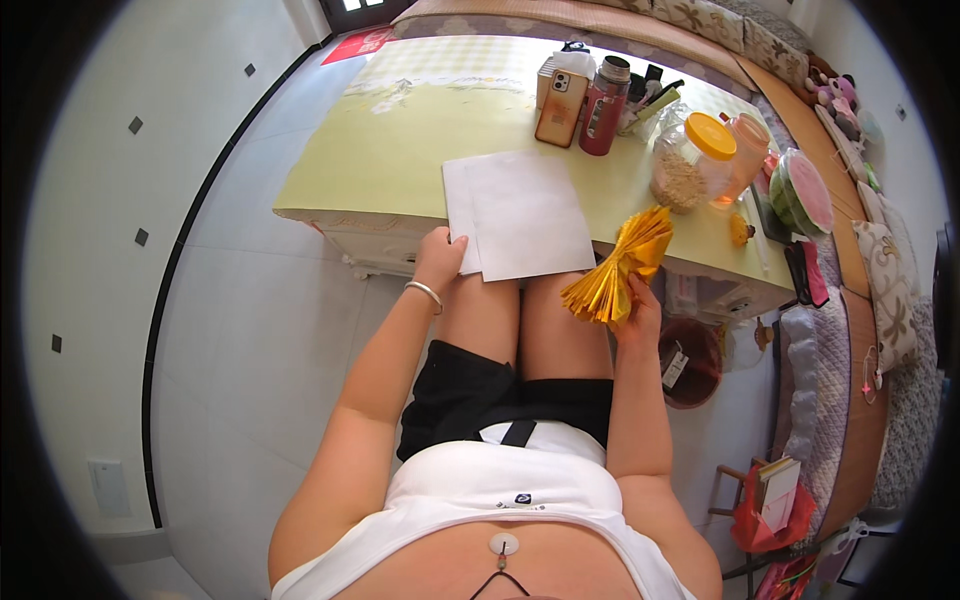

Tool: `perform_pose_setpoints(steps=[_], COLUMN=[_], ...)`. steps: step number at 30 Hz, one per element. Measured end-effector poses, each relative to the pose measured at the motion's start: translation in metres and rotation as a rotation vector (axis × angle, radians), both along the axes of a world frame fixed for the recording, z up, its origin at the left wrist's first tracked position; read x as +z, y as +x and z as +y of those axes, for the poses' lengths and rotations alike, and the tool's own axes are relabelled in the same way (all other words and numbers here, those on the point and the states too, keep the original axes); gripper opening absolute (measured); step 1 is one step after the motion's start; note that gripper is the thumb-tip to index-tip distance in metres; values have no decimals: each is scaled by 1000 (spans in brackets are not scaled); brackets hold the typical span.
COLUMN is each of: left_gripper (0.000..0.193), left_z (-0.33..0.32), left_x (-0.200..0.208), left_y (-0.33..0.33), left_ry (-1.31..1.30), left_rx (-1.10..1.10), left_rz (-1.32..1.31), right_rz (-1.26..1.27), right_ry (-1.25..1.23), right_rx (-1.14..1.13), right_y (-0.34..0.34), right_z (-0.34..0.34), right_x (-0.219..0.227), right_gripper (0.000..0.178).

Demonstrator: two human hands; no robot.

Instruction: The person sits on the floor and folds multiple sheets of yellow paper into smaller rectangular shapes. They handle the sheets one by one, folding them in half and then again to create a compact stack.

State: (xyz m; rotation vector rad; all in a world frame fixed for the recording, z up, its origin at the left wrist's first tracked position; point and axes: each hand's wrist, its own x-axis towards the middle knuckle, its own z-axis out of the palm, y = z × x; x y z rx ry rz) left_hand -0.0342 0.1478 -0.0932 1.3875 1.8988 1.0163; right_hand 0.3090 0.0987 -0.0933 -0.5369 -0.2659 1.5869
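Note:
White sheets of paper (pixel 530 215) lie overlapping at the table's near edge and stick out over my thighs. My left hand (pixel 440 260) grips their left near corner, the thumb on top and the other fingers partly hidden. In my right hand (pixel 640 308) is a gold pleated paper fan (pixel 625 265), pinched at its middle so the folds spread out at both ends. It is raised above the table's near edge, just right of the white sheets.
On the yellow-green table (pixel 380 150) stand a phone (pixel 562 108), a red thermos (pixel 604 110), a yellow-lidded jar (pixel 690 165) and a cut watermelon (pixel 800 195). A small gold piece (pixel 741 230) lies near the jar. Below right stands a dark red bin (pixel 692 365); a bed (pixel 825 330) runs along the right.

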Motion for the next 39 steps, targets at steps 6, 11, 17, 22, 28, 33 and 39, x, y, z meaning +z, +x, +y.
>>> perform_pose_setpoints(steps=[6, 11, 17, 22, 28, 33, 39], left_gripper=[38, 71, 96, 98, 99, 65, 38], left_z=[-17, -31, -33, -21, -1, 18, 52], left_x=[10, -1, 39, 41, 44, 79, 89], left_y=[5, 16, 46, 47, 48, 101, 134], left_ry=[-52, 227, 82, -35, 183, -50, -194], left_rx=[-90, -61, -600, -392, -285, -494, -602], left_rz=[206, 530, 891, 898, 682, -603, -756], right_rz=[-11, -29, -134, -188, -234, -129, -119], right_ry=[-13, -8, -53, -111, -19, -6, -25], right_rx=[78, 41, -8, -64, -125, -126, -213], right_y=[-18, -54, -66, -48, -24, -42, -47], right_z=[35, 55, 67, 47, 44, 55, 88], right_x=[-2, 14, 8, 22, 46, 72, 56], right_gripper=[44, 38, 29, 25, 31, 20, 18])
